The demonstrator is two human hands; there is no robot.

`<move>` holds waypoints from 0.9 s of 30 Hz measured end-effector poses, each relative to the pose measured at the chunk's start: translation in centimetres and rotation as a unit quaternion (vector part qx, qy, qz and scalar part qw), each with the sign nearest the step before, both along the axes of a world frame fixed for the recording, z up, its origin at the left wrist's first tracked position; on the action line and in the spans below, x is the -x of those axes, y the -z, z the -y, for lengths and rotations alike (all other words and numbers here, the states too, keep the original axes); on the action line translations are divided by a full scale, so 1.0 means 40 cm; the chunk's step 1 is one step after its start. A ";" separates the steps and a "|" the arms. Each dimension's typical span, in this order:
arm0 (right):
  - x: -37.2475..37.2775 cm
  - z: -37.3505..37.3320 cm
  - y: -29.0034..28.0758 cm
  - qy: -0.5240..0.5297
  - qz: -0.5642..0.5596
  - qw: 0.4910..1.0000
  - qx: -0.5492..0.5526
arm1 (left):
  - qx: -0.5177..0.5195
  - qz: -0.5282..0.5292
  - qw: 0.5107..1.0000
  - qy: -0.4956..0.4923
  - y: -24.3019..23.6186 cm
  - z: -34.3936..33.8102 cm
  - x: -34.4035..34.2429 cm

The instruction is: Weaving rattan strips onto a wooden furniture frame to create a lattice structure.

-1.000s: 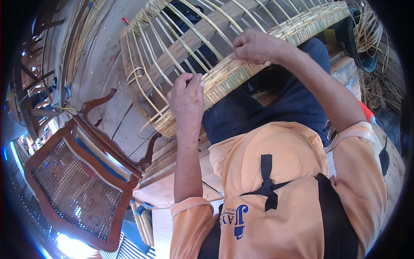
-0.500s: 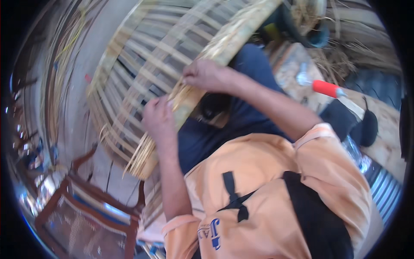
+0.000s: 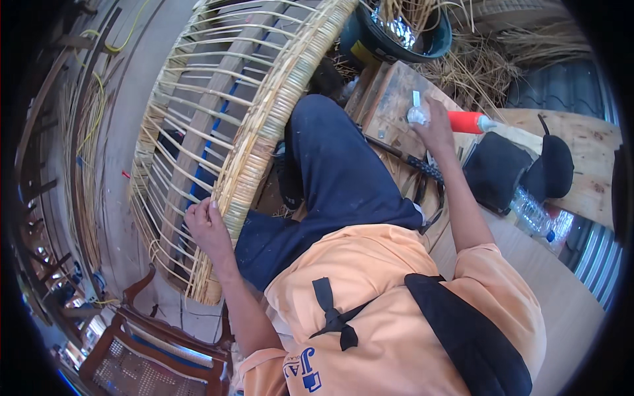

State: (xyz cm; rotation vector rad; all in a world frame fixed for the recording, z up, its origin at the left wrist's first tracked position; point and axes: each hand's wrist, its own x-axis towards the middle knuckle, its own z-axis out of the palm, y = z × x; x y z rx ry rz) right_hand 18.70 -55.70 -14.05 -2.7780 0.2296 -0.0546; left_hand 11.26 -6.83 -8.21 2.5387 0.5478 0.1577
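A ribbed rattan frame (image 3: 261, 129) with a thick wrapped rim leans against my legs, running from the upper middle to the lower left. My left hand (image 3: 210, 228) is closed on its rim near the lower end, thumb on top and fingers curled toward the ribs. Over the plywood board at the right, my right hand (image 3: 436, 129) has its fingers around a small clear thing with a pale flat tip (image 3: 417, 115); its kind is hard to make out. Just beside that hand lies a tool with a red handle (image 3: 465, 122).
A dark green bucket (image 3: 441, 46) stands at the top, with loose strands (image 3: 472, 76) heaped near it. On the right are black cloth items (image 3: 498, 173) and a clear plastic bottle (image 3: 531, 212). A wooden chair with a cane seat (image 3: 135, 373) is at the lower left.
My right hand has let go of the rattan rim and moved right to the small clear thing on the board. My left hand stays at the rim, nearer its lower end.
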 end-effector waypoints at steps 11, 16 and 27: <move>0.021 -0.056 -0.023 0.024 0.115 0.993 -0.027 | -0.108 0.022 0.992 0.065 0.003 0.030 0.034; 0.162 -0.104 -0.047 -0.087 -0.046 0.995 -0.028 | -0.120 0.026 0.991 0.056 0.011 0.025 0.039; 0.186 -0.103 -0.043 -0.046 -0.012 0.998 -0.039 | -0.133 0.036 0.989 0.058 0.021 0.024 0.044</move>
